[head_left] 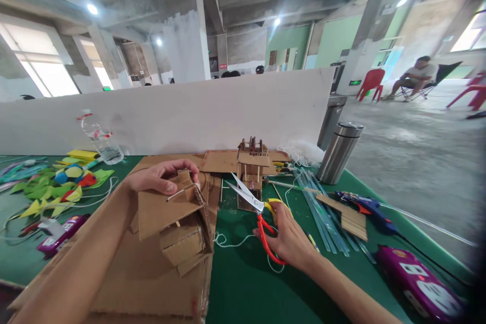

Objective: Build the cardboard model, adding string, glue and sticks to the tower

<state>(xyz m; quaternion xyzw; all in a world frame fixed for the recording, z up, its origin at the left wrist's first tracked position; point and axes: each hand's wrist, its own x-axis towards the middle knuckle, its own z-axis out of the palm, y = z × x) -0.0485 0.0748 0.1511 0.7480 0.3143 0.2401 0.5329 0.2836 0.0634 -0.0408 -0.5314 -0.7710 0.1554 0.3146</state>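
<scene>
Scissors [253,207] in right hand [290,238] point up-left toward cardboard model [178,223].

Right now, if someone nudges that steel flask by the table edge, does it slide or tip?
The steel flask is tall, narrow and upright, so it would probably tip rather than slide on the green table cover. Being round, it would likely roll once down.

Cardboard model [178,217] under left hand [159,177], scissors [254,212] in right hand [290,240] (blades apart), flask [339,153] behind right
</scene>
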